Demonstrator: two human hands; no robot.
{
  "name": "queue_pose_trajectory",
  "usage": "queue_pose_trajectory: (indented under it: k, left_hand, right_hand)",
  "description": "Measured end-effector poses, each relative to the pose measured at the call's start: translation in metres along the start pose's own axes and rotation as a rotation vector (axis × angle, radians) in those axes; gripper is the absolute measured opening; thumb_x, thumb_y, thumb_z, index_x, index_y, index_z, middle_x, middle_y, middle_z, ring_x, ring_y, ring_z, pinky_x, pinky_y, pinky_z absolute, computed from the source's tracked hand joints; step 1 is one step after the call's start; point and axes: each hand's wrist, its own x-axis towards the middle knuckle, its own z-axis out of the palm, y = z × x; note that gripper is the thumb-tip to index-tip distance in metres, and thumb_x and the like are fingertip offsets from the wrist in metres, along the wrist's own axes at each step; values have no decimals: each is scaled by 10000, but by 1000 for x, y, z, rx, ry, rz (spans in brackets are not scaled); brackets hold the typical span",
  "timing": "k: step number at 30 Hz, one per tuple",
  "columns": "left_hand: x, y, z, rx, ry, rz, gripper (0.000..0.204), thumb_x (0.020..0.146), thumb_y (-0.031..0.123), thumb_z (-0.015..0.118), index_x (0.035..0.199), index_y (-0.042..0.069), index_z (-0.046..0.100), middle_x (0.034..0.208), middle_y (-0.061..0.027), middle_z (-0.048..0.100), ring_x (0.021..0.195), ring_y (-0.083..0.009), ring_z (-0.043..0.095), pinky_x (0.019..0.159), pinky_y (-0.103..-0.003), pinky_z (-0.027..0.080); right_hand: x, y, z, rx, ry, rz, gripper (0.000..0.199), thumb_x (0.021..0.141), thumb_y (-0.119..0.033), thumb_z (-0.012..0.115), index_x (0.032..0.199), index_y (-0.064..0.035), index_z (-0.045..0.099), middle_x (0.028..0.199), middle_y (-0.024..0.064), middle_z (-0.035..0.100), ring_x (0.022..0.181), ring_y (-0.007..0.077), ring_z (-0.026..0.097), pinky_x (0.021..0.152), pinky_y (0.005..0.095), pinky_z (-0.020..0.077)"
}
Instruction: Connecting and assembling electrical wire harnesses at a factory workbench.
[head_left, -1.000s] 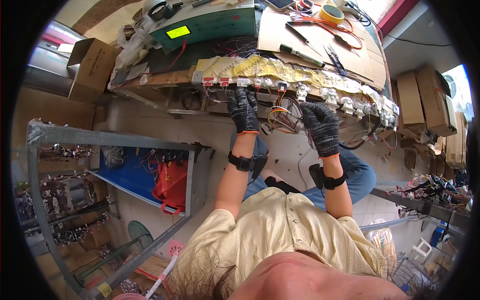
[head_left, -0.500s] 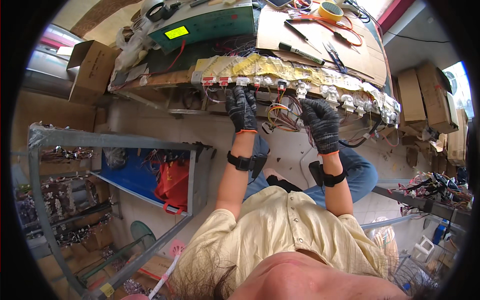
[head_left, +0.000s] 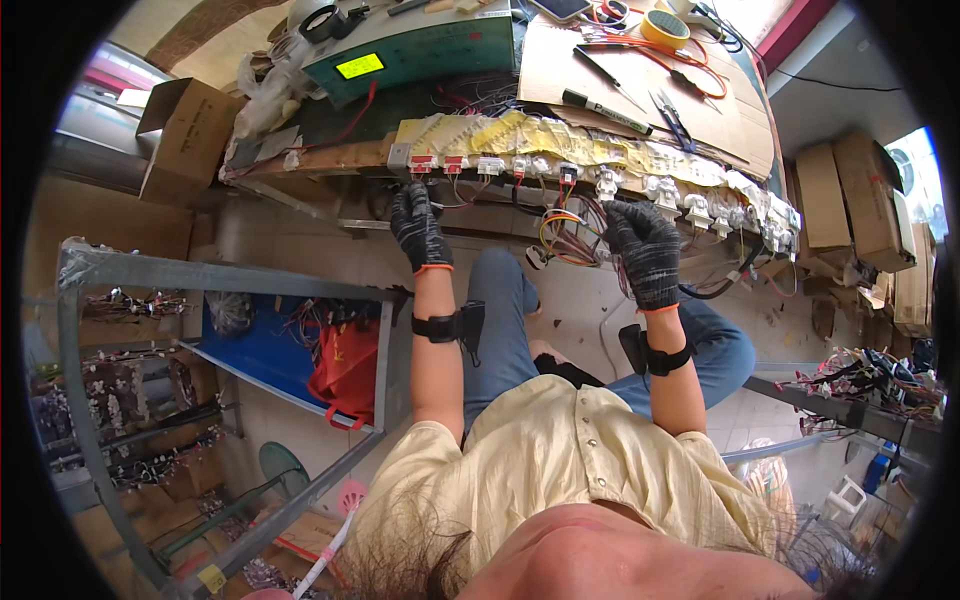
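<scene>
A row of connectors lines the front edge of the bench, under yellowed tape (head_left: pixel 540 135). At its left end, my left hand (head_left: pixel 420 232) in a dark grey glove has its fingertips together just below a red connector (head_left: pixel 422 164); what they pinch is hidden. Farther right, my right hand (head_left: pixel 645 255), gloved alike, is closed with curled fingers on the wire harness, whose strands hang beside and below it. A looped wire bundle (head_left: pixel 566 237) hangs left of this hand, and a white connector (head_left: pixel 607 184) sits just above its fingers.
On the bench stand a green tester box (head_left: pixel 420 60) with a lit screen, a black marker (head_left: pixel 606 112), cutters (head_left: pixel 672 120) and a yellow tape roll (head_left: pixel 665 28) on cardboard (head_left: pixel 545 70). A metal rack (head_left: pixel 230 278) is at left, cardboard boxes (head_left: pixel 870 205) at right.
My left hand has moved left along the connector row, from the white connector to the red one at the end. The right hand stays almost where it was.
</scene>
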Motion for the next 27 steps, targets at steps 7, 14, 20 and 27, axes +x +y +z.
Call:
queue_pose_trajectory:
  k: [7,14,20,27]
  left_hand:
    - [14,-3,-3,-291,-157,-141,138,911,135,606,1002,43,655,920,-44,664,728,-107,592,653,-249,504]
    - [41,-20,-20,-511,-348,-413,204,891,53,587,1092,22,602,1079,-77,635,915,-167,624,763,-301,538]
    - [63,-25,-36,373,-306,161,193,888,70,600,1071,9,614,1025,-77,649,875,-151,622,713,-296,524]
    - [62,-24,-23,-698,-456,-639,153,899,123,603,1030,53,641,945,-45,672,840,-170,621,735,-304,507]
  right_hand:
    - [2,-1,-1,12,-5,-18,156,887,-19,613,1031,4,667,858,11,647,697,74,590,622,218,485]
    - [3,1,-2,-15,3,-63,149,887,-23,615,1023,6,670,832,6,634,675,68,573,599,214,470]
    - [3,3,1,20,10,-38,147,887,-29,621,1020,4,675,846,13,645,675,67,577,595,209,468]
    - [1,0,2,61,14,-19,146,888,-33,623,1018,2,677,834,6,643,679,65,574,602,209,471]
